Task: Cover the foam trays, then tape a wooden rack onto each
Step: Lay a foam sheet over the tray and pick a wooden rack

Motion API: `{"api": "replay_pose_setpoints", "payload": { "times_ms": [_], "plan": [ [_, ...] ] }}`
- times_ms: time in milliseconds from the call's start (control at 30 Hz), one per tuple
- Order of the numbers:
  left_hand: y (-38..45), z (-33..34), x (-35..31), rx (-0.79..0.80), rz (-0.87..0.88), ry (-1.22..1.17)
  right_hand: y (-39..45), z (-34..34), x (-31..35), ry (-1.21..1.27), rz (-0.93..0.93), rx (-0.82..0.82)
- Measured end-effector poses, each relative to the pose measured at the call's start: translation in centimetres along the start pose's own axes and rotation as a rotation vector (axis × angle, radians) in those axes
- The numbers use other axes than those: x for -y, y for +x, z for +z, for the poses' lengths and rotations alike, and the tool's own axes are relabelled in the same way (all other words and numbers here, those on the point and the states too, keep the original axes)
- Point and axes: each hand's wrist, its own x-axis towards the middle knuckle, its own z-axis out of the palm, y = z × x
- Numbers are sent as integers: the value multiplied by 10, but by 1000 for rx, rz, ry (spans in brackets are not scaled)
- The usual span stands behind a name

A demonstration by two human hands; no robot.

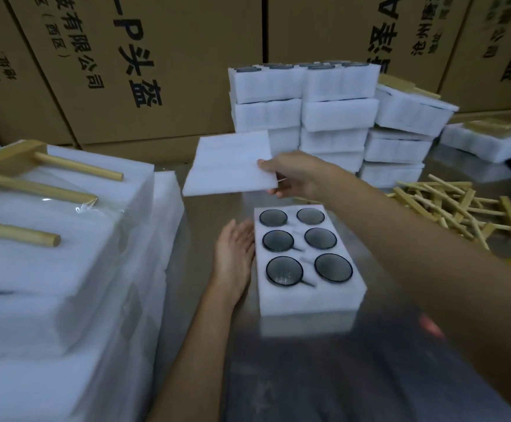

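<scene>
Now, from largest to smallest: printed cartons wall the top of frame. At centre, a white foam tray holding six dark round cups sits uncovered. My right hand pinches a thin, soft foam sheet above it; my left hand rests flat against the tray's side. I judge covering comes next: lower it square. Wooden racks lie at right.

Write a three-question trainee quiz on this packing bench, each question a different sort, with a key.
1. True or false: the foam tray in front of the person is already covered.
2. How many dark glass cups sit in it?
3. The right hand pinches: A) a wooden rack B) a foam sheet C) tape.

Key: 1 false, its cups show. 2 six, in two columns. 3 B; the left hand lies open against the tray's left side.
</scene>
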Motion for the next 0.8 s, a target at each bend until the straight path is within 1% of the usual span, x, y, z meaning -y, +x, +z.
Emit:
{"api": "replay_pose_setpoints", "payload": {
  "times_ms": [67,100,133,200,333,433,467,500,600,633,733,800],
  "plan": [
    [2,-6,-5,-37,32,-106,-22,-35,-17,-105,95,103],
    [2,-8,-5,-11,27,-138,-34,-50,-26,-183,147,154],
    [1,-10,-3,0,8,-116,-46,-63,-35,-269,194,195],
    [-6,-5,2,47,-31,27,-68,-82,-49,-432,285,248],
    [-13,8,13,142,74,341,-97,-92,-60,-640,421,324],
    [-15,6,10,167,83,406,-98,-94,-51,-838,442,287],
    [-15,5,9,169,83,415,-94,-94,-47,-876,433,260],
    [-14,4,8,169,83,420,-87,-96,-45,-877,405,199],
    [-13,5,11,139,105,424,-57,-104,-49,-734,245,-111],
    [-12,6,12,117,106,418,-46,-105,-54,-694,199,-192],
    [-7,5,16,74,101,413,-14,-105,-71,-625,110,-330],
    [-5,4,17,66,106,423,6,-108,-78,-508,79,-400]
  ]
}}
